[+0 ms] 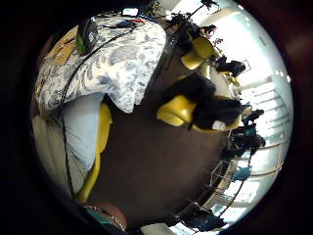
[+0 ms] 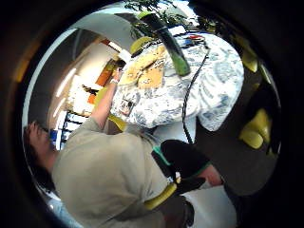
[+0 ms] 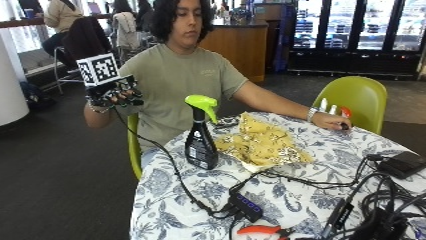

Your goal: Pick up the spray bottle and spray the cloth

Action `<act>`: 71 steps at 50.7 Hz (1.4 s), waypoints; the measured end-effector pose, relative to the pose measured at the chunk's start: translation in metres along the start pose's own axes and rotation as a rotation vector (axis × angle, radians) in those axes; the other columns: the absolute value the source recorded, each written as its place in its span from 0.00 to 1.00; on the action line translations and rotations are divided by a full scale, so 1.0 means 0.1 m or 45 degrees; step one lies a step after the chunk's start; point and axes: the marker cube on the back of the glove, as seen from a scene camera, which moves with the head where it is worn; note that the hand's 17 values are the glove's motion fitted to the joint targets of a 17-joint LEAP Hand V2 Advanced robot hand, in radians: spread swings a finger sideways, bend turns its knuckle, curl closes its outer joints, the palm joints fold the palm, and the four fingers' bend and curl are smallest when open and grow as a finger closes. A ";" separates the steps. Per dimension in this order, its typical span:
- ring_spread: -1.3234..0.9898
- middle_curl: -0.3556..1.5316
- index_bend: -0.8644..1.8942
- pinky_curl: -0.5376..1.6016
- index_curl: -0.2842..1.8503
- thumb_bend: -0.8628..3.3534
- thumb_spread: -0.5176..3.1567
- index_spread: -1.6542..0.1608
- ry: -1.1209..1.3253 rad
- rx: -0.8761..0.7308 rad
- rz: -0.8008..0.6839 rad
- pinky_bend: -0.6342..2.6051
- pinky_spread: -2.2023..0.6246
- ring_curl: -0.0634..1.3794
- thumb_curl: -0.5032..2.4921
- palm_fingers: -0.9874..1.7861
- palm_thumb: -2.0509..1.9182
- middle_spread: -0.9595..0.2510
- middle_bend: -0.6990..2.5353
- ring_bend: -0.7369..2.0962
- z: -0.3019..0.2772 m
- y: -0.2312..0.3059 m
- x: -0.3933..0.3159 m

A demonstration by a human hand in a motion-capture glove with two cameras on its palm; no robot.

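One spray bottle point(image 3: 201, 137) stands by the cloth point(image 3: 263, 142), well apart from the raised, loosely curled, empty fingers point(image 3: 123, 100).

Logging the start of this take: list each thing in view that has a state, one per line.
Black spray bottle with green trigger head: upright on the table, untouched.
Yellow patterned cloth: crumpled, lying beside the bottle.
Gloved right hand: raised off the table, holding nothing.
Bare hand: resting on the floral tablecloth.
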 end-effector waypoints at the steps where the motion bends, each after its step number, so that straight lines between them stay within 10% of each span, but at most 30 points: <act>1: 0.53 0.34 0.36 0.40 0.25 0.19 0.42 0.68 0.003 0.004 -0.004 0.30 0.85 0.26 0.26 0.45 0.65 0.75 0.27 0.40 -0.07 0.00 0.02; 71: 0.52 0.36 0.36 0.41 0.24 0.20 0.42 0.68 -0.101 -0.113 -0.030 0.29 0.85 0.26 0.27 0.45 0.64 0.73 0.27 0.40 0.02 -0.02 0.12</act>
